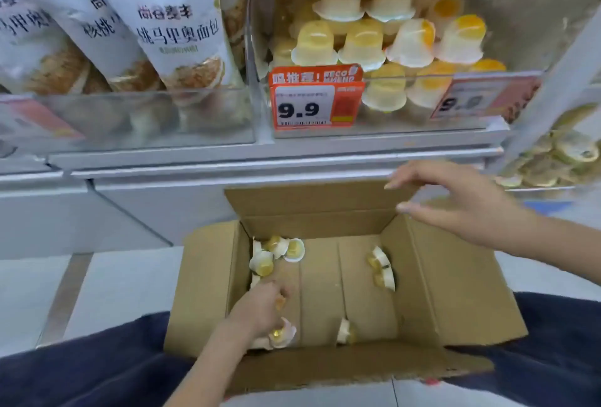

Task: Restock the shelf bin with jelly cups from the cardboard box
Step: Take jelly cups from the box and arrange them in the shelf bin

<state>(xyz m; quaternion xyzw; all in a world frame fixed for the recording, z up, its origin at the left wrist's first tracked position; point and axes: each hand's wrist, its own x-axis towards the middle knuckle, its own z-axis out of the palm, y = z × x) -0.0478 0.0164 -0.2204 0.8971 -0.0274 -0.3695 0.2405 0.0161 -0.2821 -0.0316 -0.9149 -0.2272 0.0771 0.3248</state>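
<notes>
Left hand [260, 307] reaches into the cardboard box [455, 276], fingers curled around jelly cups [282, 333]. Right hand [455, 202] hovers over the box's far flap, fingers spread and empty. Above it, the shelf bin [374, 127] holds stacked cups.

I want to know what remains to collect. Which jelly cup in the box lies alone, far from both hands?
The single jelly cup near the box's front wall, right of the left hand. The others lie in clusters.

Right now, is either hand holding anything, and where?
Left hand is curled over jelly cups in the cardboard box; exact hold point is hidden. Right hand holds nothing, fingers spread.
</notes>
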